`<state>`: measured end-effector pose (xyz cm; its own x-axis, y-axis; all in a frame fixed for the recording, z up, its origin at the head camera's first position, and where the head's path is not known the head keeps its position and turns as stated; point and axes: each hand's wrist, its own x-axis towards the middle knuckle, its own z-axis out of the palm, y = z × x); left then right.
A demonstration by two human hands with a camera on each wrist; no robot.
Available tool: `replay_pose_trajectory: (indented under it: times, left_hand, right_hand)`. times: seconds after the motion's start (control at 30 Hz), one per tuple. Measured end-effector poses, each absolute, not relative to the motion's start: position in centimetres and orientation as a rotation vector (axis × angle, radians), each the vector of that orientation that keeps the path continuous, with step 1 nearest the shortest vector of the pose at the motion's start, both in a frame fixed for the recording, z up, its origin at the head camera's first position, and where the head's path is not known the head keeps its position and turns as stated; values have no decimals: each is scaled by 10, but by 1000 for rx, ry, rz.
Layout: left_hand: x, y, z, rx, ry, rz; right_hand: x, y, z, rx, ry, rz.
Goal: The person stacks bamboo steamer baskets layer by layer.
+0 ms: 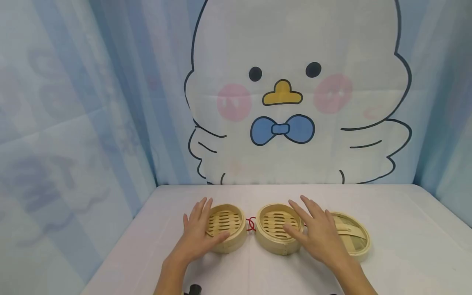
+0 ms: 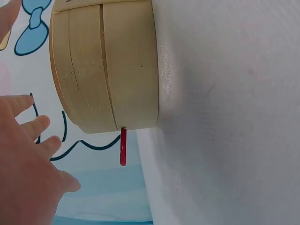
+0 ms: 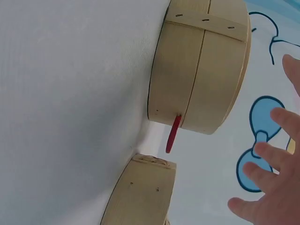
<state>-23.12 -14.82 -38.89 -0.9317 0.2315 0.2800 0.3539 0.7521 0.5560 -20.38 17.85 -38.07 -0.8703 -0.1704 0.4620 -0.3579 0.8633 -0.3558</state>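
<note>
While nothing is held in either, the left hand (image 1: 202, 233) and right hand (image 1: 318, 234) are carried well apart, palms low, fingers spread and nearly straight. In both wrist views, clear space is seen between the digits and basket walls; no contact can be made out.

Key relation: two round bamboo baskets are set between the hands, one to each. Left basket (image 1: 229, 246) is placed just inside the left hand, its far-left rim overlapped by the fingers in the head view; right basket (image 1: 278, 247) is placed just inside the right hand. No long axis is offered by either; base slots are aligned left to right. Red cord (image 1: 251, 224) is seen in the gap between them.

Outside the right hand, a strapped lid (image 1: 357, 244) is partly hidden by it. All is carried on the pale worktop (image 1: 409, 254); beyond the hands, a bird-printed backdrop (image 1: 295, 32) is hung.
</note>
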Motion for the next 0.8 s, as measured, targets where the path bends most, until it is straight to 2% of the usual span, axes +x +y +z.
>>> replay_pose_trajectory:
  times: [0.8]
  left_hand:
    - [-231, -149, -394, -369, -2764, -1157]
  right_hand:
    - [-202, 176, -382, 422, -2677, 613]
